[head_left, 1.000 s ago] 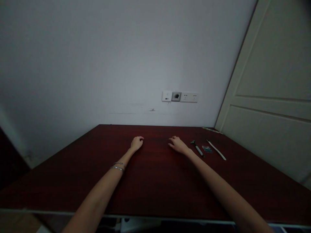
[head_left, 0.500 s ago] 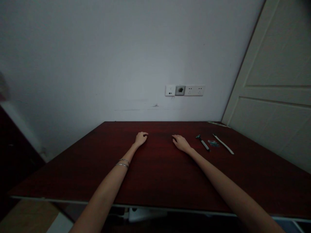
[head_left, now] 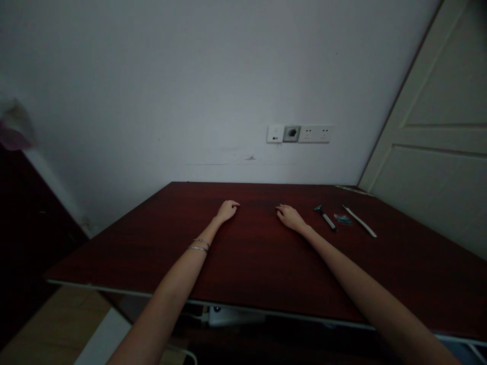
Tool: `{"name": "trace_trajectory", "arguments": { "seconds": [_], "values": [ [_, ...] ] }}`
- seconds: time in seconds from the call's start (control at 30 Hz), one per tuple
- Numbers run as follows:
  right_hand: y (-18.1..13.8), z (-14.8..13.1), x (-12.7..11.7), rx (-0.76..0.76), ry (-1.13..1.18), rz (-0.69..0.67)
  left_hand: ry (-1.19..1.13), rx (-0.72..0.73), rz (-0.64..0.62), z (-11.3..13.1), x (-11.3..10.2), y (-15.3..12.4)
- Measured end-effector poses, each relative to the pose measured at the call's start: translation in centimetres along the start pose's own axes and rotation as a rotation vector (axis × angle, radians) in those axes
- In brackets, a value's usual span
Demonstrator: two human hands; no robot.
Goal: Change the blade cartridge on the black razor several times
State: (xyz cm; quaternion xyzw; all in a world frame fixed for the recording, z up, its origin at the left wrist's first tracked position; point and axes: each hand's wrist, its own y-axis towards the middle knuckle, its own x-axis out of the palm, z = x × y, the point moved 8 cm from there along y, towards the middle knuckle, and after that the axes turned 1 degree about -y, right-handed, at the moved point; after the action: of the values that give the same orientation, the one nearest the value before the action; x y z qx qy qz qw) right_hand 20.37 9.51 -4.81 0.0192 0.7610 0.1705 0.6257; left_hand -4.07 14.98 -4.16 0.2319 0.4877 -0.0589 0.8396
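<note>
My left hand [head_left: 227, 209] rests on the dark red tabletop [head_left: 243, 253], its fingers loosely stretched and nothing held. Two thin silver bracelets [head_left: 200, 245] circle that wrist. Across a gap, my right hand [head_left: 289, 217] also lies on the wood, palm down with fingers apart and empty. Nearest to it, on its right, is a razor [head_left: 327, 221] with a grey handle and its head turned away from me. Beside the razor lies a small clear packet [head_left: 343, 219] with bluish contents I cannot make out. Further right is a slim white stick [head_left: 361, 222] with a dark, narrow far end.
A white wall [head_left: 213, 91] with a row of sockets [head_left: 299, 134] rises behind the table. On the right stands a pale panelled door [head_left: 437, 152]. A flat strip [head_left: 353, 190] lies along the far right table edge. Beneath the front edge sits a white object [head_left: 236, 317].
The camera view has shifted, so the scene sits slightly higher and further right. Both hands stay in place on the table, and the razor, packet and stick have not moved.
</note>
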Motion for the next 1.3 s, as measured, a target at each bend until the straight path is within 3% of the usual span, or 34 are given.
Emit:
{"name": "trace_trajectory", "arguments": {
  "seconds": [1.0,1.17,1.3],
  "values": [
    [0.0,0.3,-0.2,0.027,0.095,-0.007,0.073,0.005,-0.057,0.4,0.5,-0.4],
    [0.0,3.0,-4.2,0.025,0.137,0.007,0.076,0.009,-0.053,0.3,0.4,-0.4],
    [-1.5,9.0,-9.3,0.241,0.07,0.136,0.093,0.002,-0.055,0.2,0.5,-0.3]
  ]
}}
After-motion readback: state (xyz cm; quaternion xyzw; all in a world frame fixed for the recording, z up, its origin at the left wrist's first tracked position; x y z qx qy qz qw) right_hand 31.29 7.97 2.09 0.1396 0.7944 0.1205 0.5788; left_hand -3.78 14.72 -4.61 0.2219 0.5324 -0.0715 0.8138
